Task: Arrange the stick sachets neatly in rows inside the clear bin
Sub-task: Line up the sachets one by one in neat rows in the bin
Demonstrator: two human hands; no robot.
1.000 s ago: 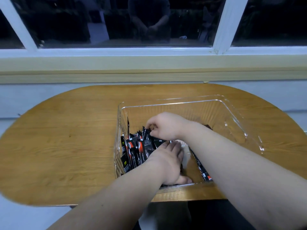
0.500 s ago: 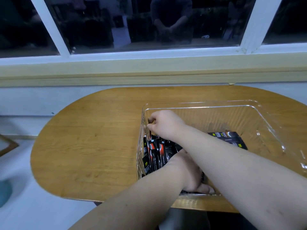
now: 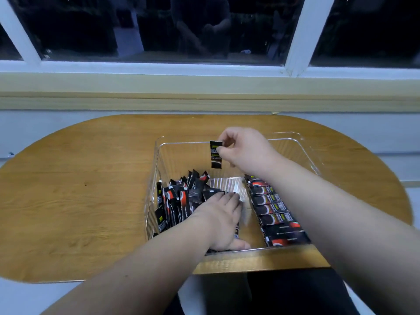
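Glossy clear plastic bin (image 3: pixel 295 142), wood-grain table (image 3: pixel 91 178)

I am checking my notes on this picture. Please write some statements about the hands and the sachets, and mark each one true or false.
1. The right hand pinches one sachet above the clear bin. True.
2. The left hand is outside the bin. False: it is inside the bin, resting against the leaning sachets.
3. A flat row of sachets lies along the right side of the bin. True.
4. The table under the bin is glass. False: it has a wood-grain top.
5. The raised sachet is white. False: it is mostly black.
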